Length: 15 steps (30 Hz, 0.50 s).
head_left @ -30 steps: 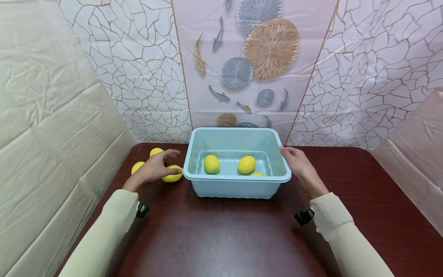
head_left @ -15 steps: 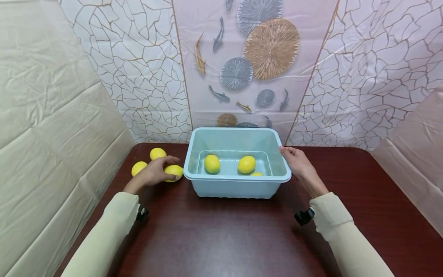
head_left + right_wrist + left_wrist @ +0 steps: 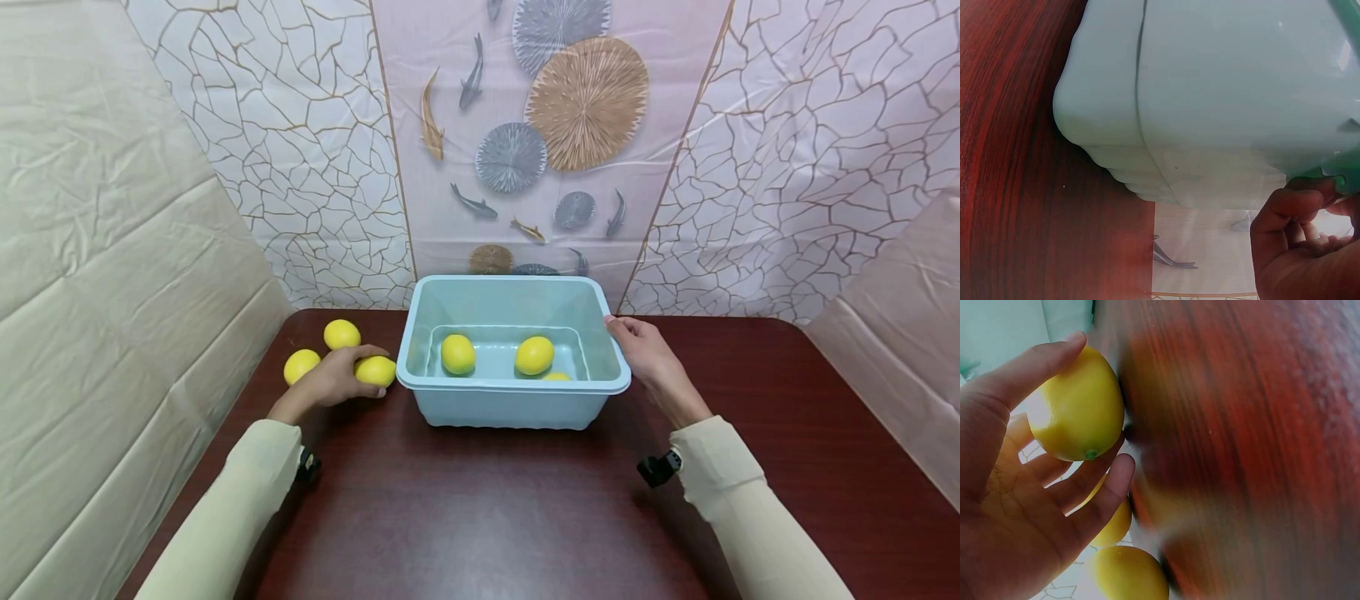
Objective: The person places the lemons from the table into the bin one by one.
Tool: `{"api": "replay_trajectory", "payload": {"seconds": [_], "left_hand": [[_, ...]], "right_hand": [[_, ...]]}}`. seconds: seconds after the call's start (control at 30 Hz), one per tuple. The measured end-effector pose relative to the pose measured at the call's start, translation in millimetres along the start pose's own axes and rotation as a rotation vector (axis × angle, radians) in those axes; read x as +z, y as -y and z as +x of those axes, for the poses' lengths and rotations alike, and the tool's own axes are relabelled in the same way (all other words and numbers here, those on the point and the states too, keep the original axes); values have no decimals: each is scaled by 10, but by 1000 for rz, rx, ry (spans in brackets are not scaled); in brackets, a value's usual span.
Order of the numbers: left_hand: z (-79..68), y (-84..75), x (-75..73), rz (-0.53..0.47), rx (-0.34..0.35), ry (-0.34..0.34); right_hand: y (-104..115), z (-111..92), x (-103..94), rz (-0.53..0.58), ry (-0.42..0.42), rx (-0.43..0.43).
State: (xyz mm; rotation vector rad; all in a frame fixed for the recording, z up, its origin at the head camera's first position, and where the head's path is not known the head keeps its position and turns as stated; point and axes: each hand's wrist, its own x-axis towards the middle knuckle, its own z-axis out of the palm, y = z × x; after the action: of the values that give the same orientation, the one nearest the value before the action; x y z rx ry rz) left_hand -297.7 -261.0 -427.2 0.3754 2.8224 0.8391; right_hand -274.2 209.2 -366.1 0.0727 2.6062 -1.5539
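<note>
Tub on table; lemons inside, more lemons left.

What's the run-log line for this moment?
left hand: around lemon | right hand: grips tub rim | in tub: three lemons visible | on table: two more lemons

Dark red-brown table with soft glare, pale pink fish-print panel, white crack-patterned backdrop, creased cream side cloth

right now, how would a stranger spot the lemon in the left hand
On the dark red table sits a pale blue tub. Just outside its left end is the lemon, gripped by the left hand and closer to the tub than the two lemons farther left.
</note>
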Motion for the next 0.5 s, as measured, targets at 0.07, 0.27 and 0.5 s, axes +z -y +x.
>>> {"api": "replay_trajectory", "payload": {"seconds": [0.07,0.27,0.5], "left_hand": [[-4,0,-2,6,3,0],[-15,-12,3,-2,15,-4],[-44,-15,12,-1,16,-31]], "right_hand": [[0,1,-1,2,1,-2],[0,-8,-8,6,3,0],[-3,4,1,6,0,3]]}}
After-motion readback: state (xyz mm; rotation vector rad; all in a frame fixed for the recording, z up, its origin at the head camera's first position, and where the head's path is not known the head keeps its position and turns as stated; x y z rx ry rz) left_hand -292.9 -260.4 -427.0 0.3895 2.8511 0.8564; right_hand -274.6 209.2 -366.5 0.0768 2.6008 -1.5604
